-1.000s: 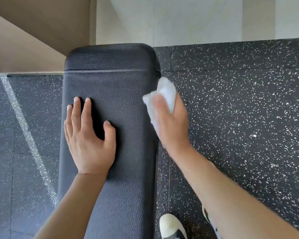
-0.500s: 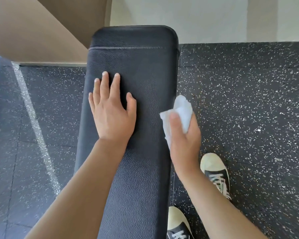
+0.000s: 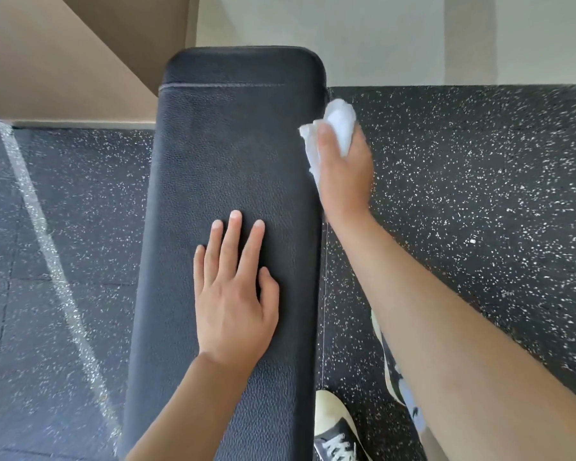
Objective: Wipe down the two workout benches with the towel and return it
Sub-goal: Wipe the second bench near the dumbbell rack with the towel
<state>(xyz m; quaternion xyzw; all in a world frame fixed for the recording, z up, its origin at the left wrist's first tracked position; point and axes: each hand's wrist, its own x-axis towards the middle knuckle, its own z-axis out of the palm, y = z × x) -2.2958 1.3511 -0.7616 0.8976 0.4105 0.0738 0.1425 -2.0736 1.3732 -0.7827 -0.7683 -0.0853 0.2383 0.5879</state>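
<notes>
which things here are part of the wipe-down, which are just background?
Job: bench; towel, gripped by the right hand at the bench's right edge; left hand, flat on the pad.
Background: speckled floor; shoes; wall.

The workout bench point(image 3: 226, 181) runs lengthwise away from the viewer across the speckled floor mat point(image 3: 473, 201), its far end reaching over the mat's far edge to the wall base point(image 3: 379, 38). The left hand point(image 3: 233, 304) lies flat on the bench top, at its middle, fingers pointing toward the far end. The right hand point(image 3: 345, 174) is at the bench's right side edge, farther along than the left, gripping the towel point(image 3: 336, 131) against that edge. A shoe point(image 3: 335, 427) stands on the mat just right of the bench's near part; a second shoe point(image 3: 391, 371), farther right, is mostly hidden beneath the right forearm. A sloped panel point(image 3: 64, 61) rises behind the bench to its left.
</notes>
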